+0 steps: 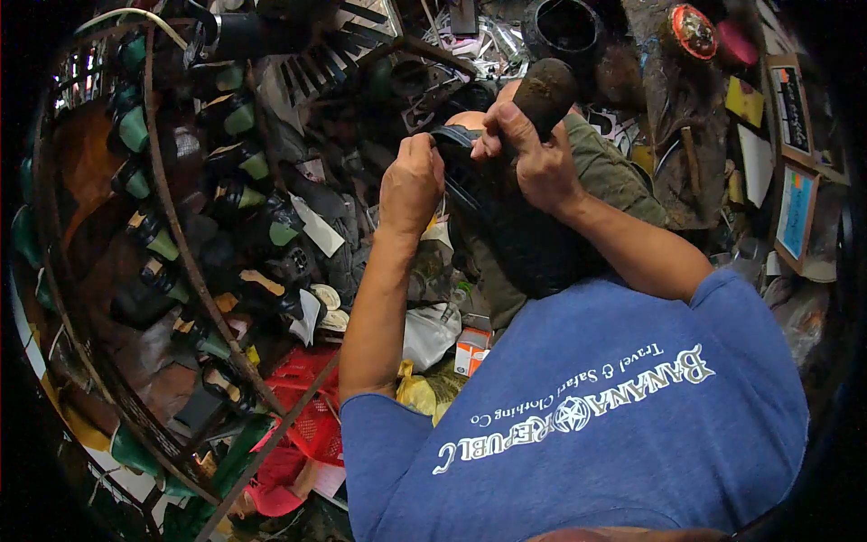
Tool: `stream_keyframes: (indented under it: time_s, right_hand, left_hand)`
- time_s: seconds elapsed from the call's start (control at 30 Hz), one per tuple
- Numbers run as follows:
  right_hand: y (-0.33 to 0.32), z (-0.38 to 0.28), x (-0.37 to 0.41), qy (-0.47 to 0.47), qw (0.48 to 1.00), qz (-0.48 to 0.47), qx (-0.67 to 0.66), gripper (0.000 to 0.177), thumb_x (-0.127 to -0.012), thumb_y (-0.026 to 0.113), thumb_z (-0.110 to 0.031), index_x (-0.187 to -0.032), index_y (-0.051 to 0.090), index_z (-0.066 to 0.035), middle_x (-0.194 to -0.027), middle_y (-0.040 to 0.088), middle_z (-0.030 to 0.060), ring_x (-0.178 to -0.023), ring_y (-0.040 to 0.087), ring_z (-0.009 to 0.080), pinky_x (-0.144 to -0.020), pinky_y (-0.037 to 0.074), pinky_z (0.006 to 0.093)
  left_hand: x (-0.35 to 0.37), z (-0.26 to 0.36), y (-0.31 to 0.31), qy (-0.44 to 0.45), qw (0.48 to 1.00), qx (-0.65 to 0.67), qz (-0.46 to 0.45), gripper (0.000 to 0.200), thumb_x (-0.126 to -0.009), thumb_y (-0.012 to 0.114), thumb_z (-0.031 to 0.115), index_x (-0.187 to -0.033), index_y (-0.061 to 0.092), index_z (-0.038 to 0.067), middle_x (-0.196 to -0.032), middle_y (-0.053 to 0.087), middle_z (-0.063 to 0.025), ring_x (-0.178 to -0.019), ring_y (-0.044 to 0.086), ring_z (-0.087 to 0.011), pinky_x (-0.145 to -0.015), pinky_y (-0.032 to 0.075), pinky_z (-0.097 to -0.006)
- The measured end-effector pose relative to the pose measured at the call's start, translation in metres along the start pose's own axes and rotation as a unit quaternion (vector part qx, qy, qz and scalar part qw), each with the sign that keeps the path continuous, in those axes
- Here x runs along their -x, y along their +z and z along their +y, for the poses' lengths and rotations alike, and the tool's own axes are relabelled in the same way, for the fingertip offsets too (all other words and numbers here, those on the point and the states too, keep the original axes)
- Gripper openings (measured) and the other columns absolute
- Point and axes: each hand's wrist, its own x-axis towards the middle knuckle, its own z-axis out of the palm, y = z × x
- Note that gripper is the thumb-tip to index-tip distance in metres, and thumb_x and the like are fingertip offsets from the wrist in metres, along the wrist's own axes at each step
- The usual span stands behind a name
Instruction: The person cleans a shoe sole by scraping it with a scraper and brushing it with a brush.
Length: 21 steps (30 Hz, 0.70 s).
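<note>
My left hand (411, 185) is closed, its fingertips pinching at the edge of a black, leather-like piece (458, 135) over my lap. Close beside it, my right hand (545, 167) is wrapped round the lower end of a dark brown, rounded piece (547, 93) shaped like the sole end of a shoe. Its thumb lies along the near side and the rounded end points up and away from me. Black material (533, 244) spreads below both hands across my olive trousers (610, 158). My fingers hide where the two pieces meet.
On the left, a rusty metal rack (167, 194) carries several dark shoes on green lasts (239, 117). A red plastic basket (302, 397) stands beneath it. A black pot (564, 27) and a round red-rimmed tin (692, 32) sit at the back. Framed pictures (795, 217) line the right.
</note>
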Motion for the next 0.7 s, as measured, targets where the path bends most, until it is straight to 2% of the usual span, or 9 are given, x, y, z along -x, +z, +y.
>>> stream_keyframes:
  time_s: [0.07, 0.27, 0.47, 0.5, 0.57, 0.6, 0.63, 0.67, 0.7]
  right_hand:
    - [0.006, -0.001, 0.001, 0.018, 0.998, 0.04, 0.042, 0.027, -0.097, 0.049, -0.021, -0.084, 0.057, 0.0, -0.065, 0.058, 0.0043, -0.06, 0.058, 0.0121, -0.06, 0.048, 0.0258]
    - [0.008, 0.006, -0.002, 0.008, 0.998, 0.034, 0.051, 0.03, -0.095, 0.053, -0.027, -0.08, 0.056, -0.002, -0.061, 0.056, 0.0022, -0.056, 0.055, 0.0114, -0.053, 0.043, 0.025]
    - [0.009, 0.002, -0.01, 0.05, 0.995, 0.009, 0.09, 0.03, -0.095, 0.051, -0.025, -0.076, 0.057, -0.003, -0.059, 0.055, 0.0011, -0.053, 0.054, 0.011, -0.052, 0.044, 0.026]
    - [0.008, 0.004, -0.011, 0.049, 0.995, 0.008, 0.089, 0.03, -0.095, 0.051, -0.025, -0.076, 0.057, -0.003, -0.059, 0.055, 0.0011, -0.053, 0.054, 0.011, -0.052, 0.044, 0.026]
    - [0.004, 0.01, -0.011, -0.083, 0.958, -0.011, 0.274, 0.03, -0.094, 0.052, -0.026, -0.077, 0.059, -0.002, -0.058, 0.053, 0.001, -0.052, 0.052, 0.0107, -0.051, 0.044, 0.0272]
    - [0.003, 0.007, -0.01, -0.085, 0.958, -0.012, 0.273, 0.03, -0.094, 0.052, -0.026, -0.077, 0.059, -0.002, -0.058, 0.053, 0.001, -0.052, 0.052, 0.0107, -0.051, 0.044, 0.0272]
    - [0.003, 0.004, -0.01, 0.003, 0.988, 0.003, 0.154, 0.031, -0.094, 0.052, -0.027, -0.079, 0.06, -0.001, -0.058, 0.053, 0.0012, -0.052, 0.052, 0.0106, -0.051, 0.045, 0.0275]
    - [0.002, 0.001, -0.009, 0.091, 0.995, 0.018, 0.032, 0.031, -0.094, 0.052, -0.027, -0.082, 0.06, 0.0, -0.059, 0.053, 0.0015, -0.052, 0.052, 0.0105, -0.051, 0.046, 0.0279]
    - [0.001, 0.002, -0.005, 0.084, 0.996, 0.019, 0.002, 0.031, -0.095, 0.05, -0.026, -0.083, 0.06, 0.001, -0.06, 0.053, 0.0023, -0.053, 0.053, 0.0109, -0.053, 0.046, 0.0275]
  left_hand:
    - [0.0, -0.001, 0.001, 0.014, 1.0, -0.006, 0.009, 0.009, -0.085, 0.054, 0.008, -0.092, 0.051, 0.002, -0.086, 0.058, -0.0205, -0.072, 0.06, -0.0402, -0.062, 0.051, -0.0447]
    - [0.001, -0.002, 0.003, 0.002, 1.0, 0.001, 0.013, 0.009, -0.086, 0.053, 0.007, -0.09, 0.049, 0.001, -0.086, 0.057, -0.021, -0.073, 0.059, -0.0404, -0.061, 0.051, -0.0452]
    - [0.003, -0.002, 0.004, 0.008, 1.0, 0.002, 0.023, 0.009, -0.086, 0.052, 0.008, -0.091, 0.049, 0.001, -0.085, 0.056, -0.0213, -0.072, 0.058, -0.0413, -0.061, 0.05, -0.0459]
    - [0.003, -0.001, 0.004, -0.01, 1.0, 0.006, 0.013, 0.011, -0.086, 0.053, 0.006, -0.095, 0.05, 0.0, -0.087, 0.057, -0.0226, -0.075, 0.058, -0.042, -0.064, 0.05, -0.045]
    - [0.005, -0.001, 0.004, -0.028, 1.0, 0.007, 0.004, 0.014, -0.086, 0.054, 0.005, -0.099, 0.052, -0.001, -0.089, 0.058, -0.0239, -0.079, 0.059, -0.0426, -0.067, 0.05, -0.0441]
    - [0.005, -0.001, 0.005, -0.026, 1.0, 0.008, 0.006, 0.014, -0.086, 0.054, 0.005, -0.099, 0.052, -0.001, -0.089, 0.058, -0.0239, -0.079, 0.059, -0.0426, -0.067, 0.05, -0.044]
    - [0.005, -0.001, 0.005, -0.024, 1.0, 0.011, 0.007, 0.014, -0.086, 0.054, 0.004, -0.099, 0.052, -0.001, -0.089, 0.058, -0.0238, -0.079, 0.058, -0.0426, -0.068, 0.05, -0.044]
    - [0.005, -0.001, 0.006, -0.023, 1.0, 0.011, 0.008, 0.014, -0.086, 0.054, 0.004, -0.099, 0.052, -0.001, -0.089, 0.058, -0.0238, -0.079, 0.058, -0.0426, -0.068, 0.05, -0.044]
    - [0.005, 0.0, 0.006, -0.021, 1.0, 0.017, 0.015, 0.013, -0.086, 0.054, 0.005, -0.098, 0.051, -0.001, -0.09, 0.058, -0.0238, -0.08, 0.058, -0.0427, -0.068, 0.05, -0.0441]
